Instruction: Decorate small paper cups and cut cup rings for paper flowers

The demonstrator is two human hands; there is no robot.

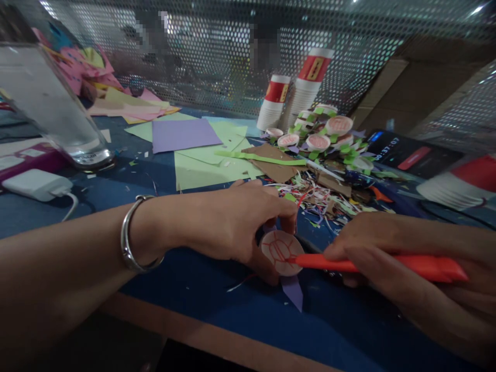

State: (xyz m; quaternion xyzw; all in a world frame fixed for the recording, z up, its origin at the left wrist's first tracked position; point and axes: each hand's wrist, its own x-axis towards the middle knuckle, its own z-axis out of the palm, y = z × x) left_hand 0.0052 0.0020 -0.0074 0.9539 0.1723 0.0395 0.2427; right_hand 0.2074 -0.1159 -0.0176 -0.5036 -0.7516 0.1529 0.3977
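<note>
**Red pen on a pale disc above a blue tabletop**

I can see the left hand point(248, 222) curled around the rim of a pale disc point(279, 247), gripping it near the table's front edge. The fingers cover its left side, and I can't make out how deep it is. The right hand point(422, 237) is closed on a red pen point(442, 268), tip at the disc's face; its wrist is cut off by my view's right edge.

The tabletop point(225, 305) is blue. Just beyond the hands lie paper scraps point(325, 199), too tangled for me to sort. Behind them sits a pile of decorated discs point(325, 137), many overlapping, with a phone point(414, 155) to their right. Further left are a purple sheet point(186, 135) and a clear glass point(58, 103), cropped by my left edge. A perforated panel point(217, 72) stands behind, the room past it blurred.

The disc's face carries red lines: an oval cut into segments, with strokes running outward. A pointed purple paper piece point(293, 293) sticks out below it.
</note>
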